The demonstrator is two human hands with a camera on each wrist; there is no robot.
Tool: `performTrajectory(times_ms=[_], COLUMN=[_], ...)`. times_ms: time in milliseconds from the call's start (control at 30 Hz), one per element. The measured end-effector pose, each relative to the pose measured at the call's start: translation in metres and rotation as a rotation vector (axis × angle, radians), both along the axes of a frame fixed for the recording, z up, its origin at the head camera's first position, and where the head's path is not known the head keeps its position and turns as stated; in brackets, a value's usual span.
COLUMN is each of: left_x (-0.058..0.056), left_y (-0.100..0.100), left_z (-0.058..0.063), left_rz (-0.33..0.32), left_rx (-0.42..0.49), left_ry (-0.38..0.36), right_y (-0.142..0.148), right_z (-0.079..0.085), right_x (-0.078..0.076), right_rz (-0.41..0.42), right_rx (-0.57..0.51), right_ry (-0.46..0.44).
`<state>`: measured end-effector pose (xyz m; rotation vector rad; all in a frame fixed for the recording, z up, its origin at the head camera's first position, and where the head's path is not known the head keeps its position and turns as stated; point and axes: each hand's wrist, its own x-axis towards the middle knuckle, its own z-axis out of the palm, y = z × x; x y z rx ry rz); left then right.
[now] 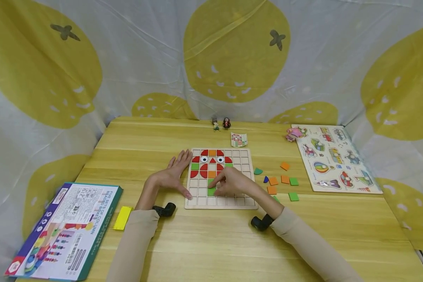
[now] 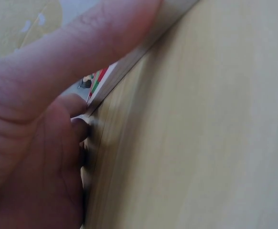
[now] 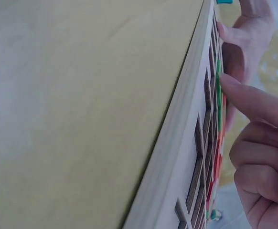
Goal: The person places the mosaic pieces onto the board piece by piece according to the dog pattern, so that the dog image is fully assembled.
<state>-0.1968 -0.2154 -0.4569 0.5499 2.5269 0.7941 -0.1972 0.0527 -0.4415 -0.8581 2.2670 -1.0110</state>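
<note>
A wooden grid board (image 1: pixel 235 201) lies mid-table, its upper left cells filled with red, green, orange and eye-marked tiles in a face-like pattern. My left hand (image 1: pixel 171 173) rests at the board's left side with fingers spread, the fingers by the upper left edge and the thumb by the lower left. Over the board, my right hand (image 1: pixel 234 181) pinches at a green square tile (image 1: pixel 211 192) in the column below the face. In the right wrist view, a fingertip (image 3: pixel 230 80) touches the green tiles (image 3: pixel 219 100) while the other fingers are curled.
Loose orange tiles (image 1: pixel 273 181), green tiles (image 1: pixel 293 196) and a small blue piece (image 1: pixel 266 179) lie right of the board. A pattern card (image 1: pixel 239 140) and small figurines (image 1: pixel 226 123) stand behind. A picture puzzle (image 1: pixel 335 158) is far right; a box (image 1: pixel 67 227) and yellow block (image 1: pixel 123 218) lie left.
</note>
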Motion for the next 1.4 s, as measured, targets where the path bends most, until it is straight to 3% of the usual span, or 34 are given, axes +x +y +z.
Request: performTrajectory(times_ms=[333, 733, 900, 1000, 1133, 1233, 1400], left_x=[0.000, 0.001, 0.001, 0.001, 0.000, 0.000, 0.001], left_y=[0.001, -0.001, 0.001, 0.002, 0.002, 0.001, -0.001], left_z=[0.001, 0.003, 0.004, 0.005, 0.004, 0.002, 0.001], left_rz=[-0.001, 0.007, 0.003, -0.002, -0.002, 0.000, -0.006], left_rx=[-0.002, -0.002, -0.006, -0.008, -0.006, -0.011, -0.013], left_ry=[0.007, 0.002, 0.005, 0.005, 0.007, 0.013, 0.012], right_y=[-0.005, -0.009, -0.002, 0.017, 0.067, 0.115, 0.182], right_z=[-0.004, 0.001, -0.001, 0.002, 0.010, 0.014, 0.007], right_x=[-0.004, -0.003, -0.007, -0.011, -0.011, -0.003, 0.018], right_rz=[0.033, 0.007, 0.025, 0.011, -0.074, -0.158, -0.259], right_rx=[-0.024, -0.025, -0.058, -0.080, -0.044, -0.003, 0.037], right_ry=[-0.046, 0.002, -0.031, -0.062, -0.020, 0.009, -0.055])
